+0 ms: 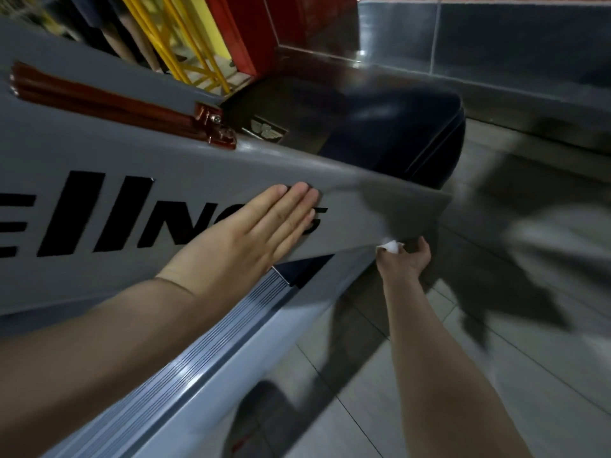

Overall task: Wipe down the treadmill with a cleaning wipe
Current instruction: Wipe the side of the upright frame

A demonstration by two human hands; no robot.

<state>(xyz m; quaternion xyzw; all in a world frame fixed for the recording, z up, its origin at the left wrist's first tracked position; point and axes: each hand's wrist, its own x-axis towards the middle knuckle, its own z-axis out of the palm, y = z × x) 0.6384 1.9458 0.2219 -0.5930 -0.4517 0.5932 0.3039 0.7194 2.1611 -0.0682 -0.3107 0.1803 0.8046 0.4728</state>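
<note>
The treadmill's grey side panel [115, 160] with large black letters fills the left of the head view. My left hand [251, 233] lies flat on it, fingers straight, over the last letters. My right hand [403, 262] reaches under the panel's lower front corner and grips a crumpled white wipe [391, 246] against the grey edge there. Below the panel runs a ribbed silver side rail [198, 352]. The dark rounded motor hood [396, 127] sits beyond the panel's front end.
A red trim strip [105, 100] with a bracket is fixed along the panel's top. Grey tiled floor [496, 325] stretches to the right, with my shadow on it. A tiled wall [496, 44] stands behind. Yellow and red bars [185, 44] rise at the back left.
</note>
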